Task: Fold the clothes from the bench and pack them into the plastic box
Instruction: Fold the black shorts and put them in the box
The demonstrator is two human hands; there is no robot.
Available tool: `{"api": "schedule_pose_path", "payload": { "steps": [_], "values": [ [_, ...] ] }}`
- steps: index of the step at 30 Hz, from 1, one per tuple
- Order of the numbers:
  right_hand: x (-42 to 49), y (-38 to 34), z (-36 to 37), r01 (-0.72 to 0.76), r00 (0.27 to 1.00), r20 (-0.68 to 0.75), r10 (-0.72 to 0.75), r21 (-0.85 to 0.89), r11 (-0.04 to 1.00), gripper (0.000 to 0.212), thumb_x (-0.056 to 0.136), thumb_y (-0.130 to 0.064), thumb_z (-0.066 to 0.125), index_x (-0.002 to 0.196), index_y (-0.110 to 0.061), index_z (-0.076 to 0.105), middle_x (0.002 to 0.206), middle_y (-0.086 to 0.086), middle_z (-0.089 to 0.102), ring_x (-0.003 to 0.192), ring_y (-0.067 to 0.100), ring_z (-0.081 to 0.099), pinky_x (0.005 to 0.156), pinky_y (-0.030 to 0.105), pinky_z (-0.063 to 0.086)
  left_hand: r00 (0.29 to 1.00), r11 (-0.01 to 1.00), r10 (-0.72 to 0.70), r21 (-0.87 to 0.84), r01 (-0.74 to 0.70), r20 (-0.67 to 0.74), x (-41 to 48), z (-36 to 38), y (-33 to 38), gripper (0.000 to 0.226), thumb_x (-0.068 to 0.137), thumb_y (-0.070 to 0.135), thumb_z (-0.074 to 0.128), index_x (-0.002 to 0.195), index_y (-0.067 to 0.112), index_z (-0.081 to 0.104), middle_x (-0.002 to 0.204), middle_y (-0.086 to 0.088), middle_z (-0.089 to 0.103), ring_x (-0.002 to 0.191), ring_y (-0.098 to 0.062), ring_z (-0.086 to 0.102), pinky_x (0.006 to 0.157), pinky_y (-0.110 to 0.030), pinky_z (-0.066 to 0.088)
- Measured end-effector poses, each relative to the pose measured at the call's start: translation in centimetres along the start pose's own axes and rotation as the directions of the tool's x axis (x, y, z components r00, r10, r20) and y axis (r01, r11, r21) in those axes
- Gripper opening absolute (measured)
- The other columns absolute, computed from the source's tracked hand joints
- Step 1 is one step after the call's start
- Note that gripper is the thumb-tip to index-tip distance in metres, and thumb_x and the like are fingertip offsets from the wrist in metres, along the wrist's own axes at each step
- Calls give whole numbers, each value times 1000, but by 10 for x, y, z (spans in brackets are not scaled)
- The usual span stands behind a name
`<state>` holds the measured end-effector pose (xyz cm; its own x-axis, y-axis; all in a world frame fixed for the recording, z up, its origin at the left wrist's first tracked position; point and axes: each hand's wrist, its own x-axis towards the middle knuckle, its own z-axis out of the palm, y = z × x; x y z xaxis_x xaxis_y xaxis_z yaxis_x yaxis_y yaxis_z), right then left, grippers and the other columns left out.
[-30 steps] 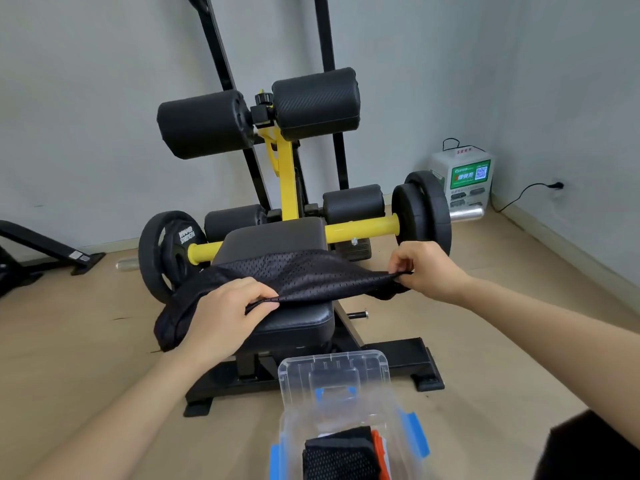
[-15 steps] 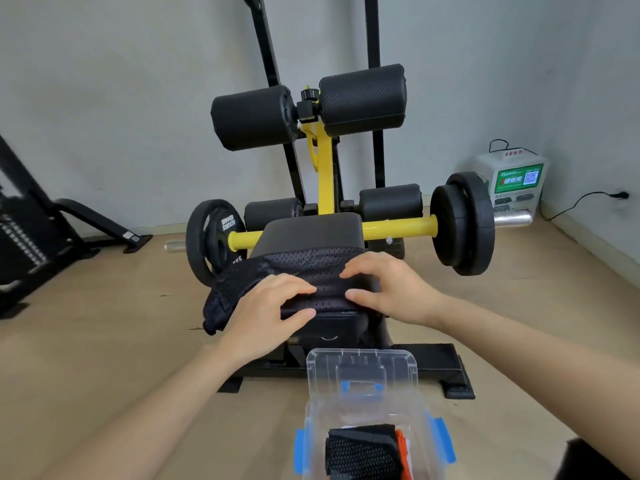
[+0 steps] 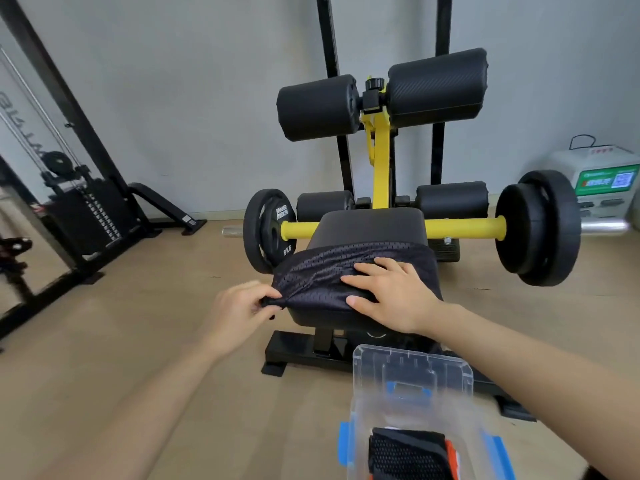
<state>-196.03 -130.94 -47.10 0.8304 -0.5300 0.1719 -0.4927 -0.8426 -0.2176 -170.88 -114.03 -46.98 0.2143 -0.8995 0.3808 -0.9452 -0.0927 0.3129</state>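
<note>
A black mesh garment [image 3: 332,271] lies across the front of the black padded bench seat [image 3: 372,226]. My left hand [image 3: 239,311] pinches the garment's bunched left end, just off the seat's left edge. My right hand [image 3: 391,294] lies flat on the cloth with fingers spread, pressing it onto the seat. In front of the bench, on the floor, stands the clear plastic box [image 3: 412,379] with blue latches. Inside it lies a folded black mesh piece [image 3: 408,455] beside something orange [image 3: 453,455].
The bench is part of a yellow and black gym machine with roller pads [image 3: 436,88] and weight plates [image 3: 543,226] on a yellow bar. A cable weight stack [image 3: 86,213] stands at the left. A white device [image 3: 602,181] sits by the right wall. Wooden floor lies around.
My left hand slid off the cloth to the left and now pinches the garment's end. My right hand stayed pressing on the cloth. The camera view shifted left.
</note>
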Motion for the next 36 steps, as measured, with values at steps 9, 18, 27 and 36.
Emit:
{"api": "schedule_pose_path", "payload": {
  "steps": [9,18,27,36],
  "values": [
    [2,0,2,-12,1000,15,12,-10,1000,58,94,-65,39,149,-47,31,162,-11,24,150,24,14,117,47,14,933,944,-296,87,319,-206,-11,-24,-39,16,91,18,72,104,22,79,99,5,78,83,-11,71,75,-23,51],
    [2,-1,0,-23,1000,11,23,13,1000,58,92,-64,44,147,-47,34,160,-12,27,149,23,16,116,49,16,915,849,-384,-341,404,126,-11,-10,4,51,88,50,69,134,30,59,122,15,63,111,-5,62,98,-33,51],
    [3,-1,0,-16,1000,0,16,16,1000,58,91,-64,46,146,-47,36,159,-12,30,147,24,19,115,50,18,663,318,-602,-628,710,445,3,13,21,46,97,41,61,133,13,52,110,-12,73,89,-26,76,78,-36,63],
    [2,0,0,6,1000,-15,-5,25,1000,58,91,-64,47,146,-46,38,158,-12,31,147,24,20,115,50,19,791,453,-611,-805,384,33,5,11,30,38,89,-1,70,124,11,63,116,-1,62,104,-13,64,79,-29,62]
  ]
}}
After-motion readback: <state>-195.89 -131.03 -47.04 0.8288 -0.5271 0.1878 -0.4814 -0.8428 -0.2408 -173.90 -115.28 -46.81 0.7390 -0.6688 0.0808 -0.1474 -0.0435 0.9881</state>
